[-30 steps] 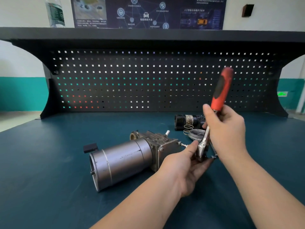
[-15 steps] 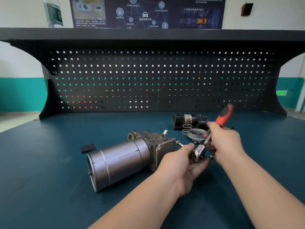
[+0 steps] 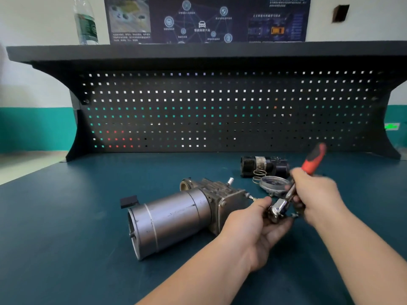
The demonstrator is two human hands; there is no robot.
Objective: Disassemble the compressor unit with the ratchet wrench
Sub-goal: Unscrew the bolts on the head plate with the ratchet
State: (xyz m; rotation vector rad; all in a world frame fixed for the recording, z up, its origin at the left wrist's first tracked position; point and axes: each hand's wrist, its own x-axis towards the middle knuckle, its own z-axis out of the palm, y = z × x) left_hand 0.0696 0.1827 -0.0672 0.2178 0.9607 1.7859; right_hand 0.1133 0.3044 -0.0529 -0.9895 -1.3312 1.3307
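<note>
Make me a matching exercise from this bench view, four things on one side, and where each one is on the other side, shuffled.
Things:
1. water bottle
2. ratchet wrench
3. compressor unit
4. round metal cover

Places:
A. lying on its side on the blue bench top
B. on the shelf above the pegboard
C. gripped in the right hand, its head at the left hand
D. flat on the bench, beside the coil springs

Pairs: 1-B, 2-C, 3-A, 4-D
</note>
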